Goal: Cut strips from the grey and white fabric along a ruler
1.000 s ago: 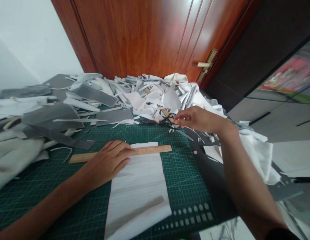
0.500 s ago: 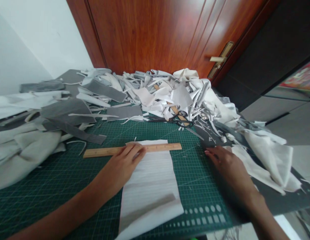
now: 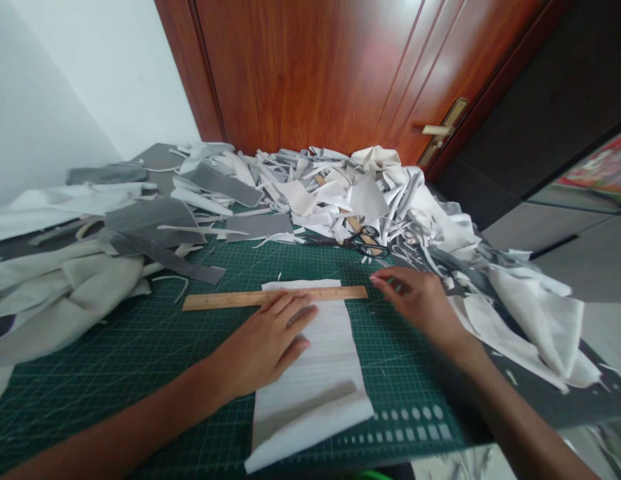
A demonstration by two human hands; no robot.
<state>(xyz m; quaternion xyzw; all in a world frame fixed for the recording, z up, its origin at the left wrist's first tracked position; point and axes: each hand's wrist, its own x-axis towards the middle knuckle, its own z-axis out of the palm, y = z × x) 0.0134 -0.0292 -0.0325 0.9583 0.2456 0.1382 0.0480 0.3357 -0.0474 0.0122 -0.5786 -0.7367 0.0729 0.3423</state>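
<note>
Head: left hand, fingers spread, on wooden ruler over ribbed cloth; right hand pinching pink bit.

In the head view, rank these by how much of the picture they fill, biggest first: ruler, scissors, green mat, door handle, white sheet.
1. Green mat
2. White sheet
3. Ruler
Unranked, both smaller: scissors and door handle. They look too alike, and the handle is farther off.
</note>
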